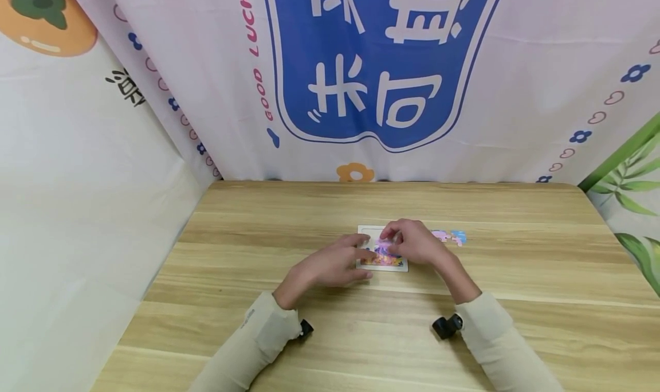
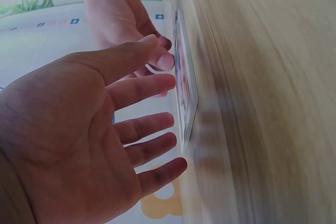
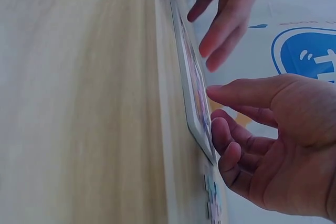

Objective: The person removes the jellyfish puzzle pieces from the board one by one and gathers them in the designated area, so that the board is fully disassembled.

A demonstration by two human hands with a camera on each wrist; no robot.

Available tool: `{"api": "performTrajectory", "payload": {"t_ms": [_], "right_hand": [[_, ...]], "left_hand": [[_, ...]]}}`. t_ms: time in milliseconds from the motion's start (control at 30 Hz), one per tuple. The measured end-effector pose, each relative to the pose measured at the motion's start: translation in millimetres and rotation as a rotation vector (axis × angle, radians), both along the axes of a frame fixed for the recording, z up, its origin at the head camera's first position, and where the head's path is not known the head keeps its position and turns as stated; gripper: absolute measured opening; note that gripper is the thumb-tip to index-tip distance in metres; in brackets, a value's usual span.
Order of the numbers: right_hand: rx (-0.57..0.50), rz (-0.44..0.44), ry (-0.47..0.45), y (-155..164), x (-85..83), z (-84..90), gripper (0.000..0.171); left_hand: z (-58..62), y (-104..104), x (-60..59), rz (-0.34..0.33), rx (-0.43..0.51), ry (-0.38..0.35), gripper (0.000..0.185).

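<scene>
A small white-bordered jigsaw puzzle (image 1: 404,267) lies flat on the table, its lower part filled with purple, pink and yellow pieces. My left hand (image 1: 335,263) spreads its fingers over the puzzle's left side; in the left wrist view the fingers (image 2: 144,129) are fairly straight and hold nothing. From the far right, my right hand (image 1: 415,243) reaches over the puzzle. Its thumb (image 3: 241,93) and index finger are apart at the puzzle's surface, other fingers loosely bent; no piece shows between them. Loose jigsaw pieces (image 1: 458,237), pink and blue, lie just right of the puzzle.
The wood-grain table (image 1: 247,231) extends around the puzzle on all sides. A printed cloth (image 1: 526,94) hangs behind its far edge, and a pale cloth (image 1: 93,208) hangs at the left. Black wrist cameras (image 1: 446,326) sit at both sleeve cuffs.
</scene>
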State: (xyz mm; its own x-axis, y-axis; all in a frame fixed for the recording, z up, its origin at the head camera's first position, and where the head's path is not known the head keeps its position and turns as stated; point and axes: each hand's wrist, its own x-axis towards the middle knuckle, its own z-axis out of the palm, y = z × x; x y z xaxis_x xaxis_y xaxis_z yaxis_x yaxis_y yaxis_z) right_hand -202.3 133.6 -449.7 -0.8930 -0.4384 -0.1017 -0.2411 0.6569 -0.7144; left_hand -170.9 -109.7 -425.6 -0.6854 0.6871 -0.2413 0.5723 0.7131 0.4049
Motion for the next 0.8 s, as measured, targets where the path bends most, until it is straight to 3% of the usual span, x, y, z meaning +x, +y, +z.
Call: {"api": "performTrajectory", "payload": {"t_ms": [800], "right_hand": [[0.032, -0.005, -0.021, -10.8, 2.3, 0.9, 0.026]], "left_hand": [[-6.3, 4.0, -3.0, -0.016, -0.006, -0.023, 0.047]]}}
